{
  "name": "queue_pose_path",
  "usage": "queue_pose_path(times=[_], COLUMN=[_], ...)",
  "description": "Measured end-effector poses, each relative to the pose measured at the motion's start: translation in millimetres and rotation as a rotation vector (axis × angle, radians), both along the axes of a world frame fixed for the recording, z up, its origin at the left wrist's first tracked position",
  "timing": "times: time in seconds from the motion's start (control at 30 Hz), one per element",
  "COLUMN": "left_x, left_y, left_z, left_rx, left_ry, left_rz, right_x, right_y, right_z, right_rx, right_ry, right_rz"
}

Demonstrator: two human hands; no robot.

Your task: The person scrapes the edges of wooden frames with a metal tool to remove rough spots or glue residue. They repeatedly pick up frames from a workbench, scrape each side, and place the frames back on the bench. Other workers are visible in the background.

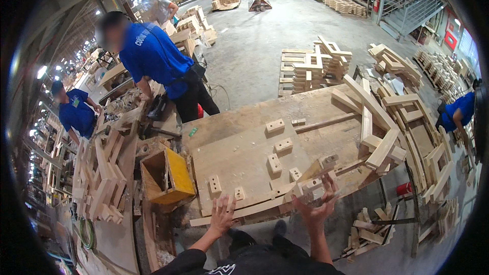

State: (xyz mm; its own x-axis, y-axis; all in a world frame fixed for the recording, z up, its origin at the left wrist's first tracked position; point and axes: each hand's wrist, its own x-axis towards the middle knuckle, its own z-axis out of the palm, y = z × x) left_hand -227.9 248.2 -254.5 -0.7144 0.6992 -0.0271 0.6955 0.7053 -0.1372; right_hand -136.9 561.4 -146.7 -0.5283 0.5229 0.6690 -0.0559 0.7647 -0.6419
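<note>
The person's left hand (222, 216) is raised at the near edge of the bench (224, 130), its fingers spread well apart and slightly curled, holding nothing. The fingertips point toward a small drilled block (239, 193) just beyond them. The right hand (316, 209) is likewise open, fingers fanned and bent, with no grasp visible; whether its fingertips touch the pale wooden blocks (312, 184) in front of them cannot be told.

A long wooden rail (260, 207) lies along the bench's near edge. It runs between the two hands, its left end reaching past the left fingers and its right end close to the right thumb; contact with either hand is unclear. Farther in, beyond the fingers, more drilled blocks (283, 146) lie scattered. A yellow-sided box (181, 175) stands left of the left hand, and angled wooden frames (381, 114) lie at the bench's right end.
</note>
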Motion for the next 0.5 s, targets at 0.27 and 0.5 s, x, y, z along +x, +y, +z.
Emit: queue_pose_path(times=[0.27, 0.5], left_x=[-0.8, 2.8], left_y=[30.6, 63.2], left_z=[-12.7, -18.4], left_rx=[0.087, 0.098], left_ry=[0.023, -0.062], left_rz=[-0.019, 0.026], right_x=[13.1, 4.0], right_y=[13.5, 43.8], right_z=[4.9, -5.9], right_rx=[-0.109, -0.271], right_ry=[-0.055, -0.131], right_rz=[-0.192, -0.193])
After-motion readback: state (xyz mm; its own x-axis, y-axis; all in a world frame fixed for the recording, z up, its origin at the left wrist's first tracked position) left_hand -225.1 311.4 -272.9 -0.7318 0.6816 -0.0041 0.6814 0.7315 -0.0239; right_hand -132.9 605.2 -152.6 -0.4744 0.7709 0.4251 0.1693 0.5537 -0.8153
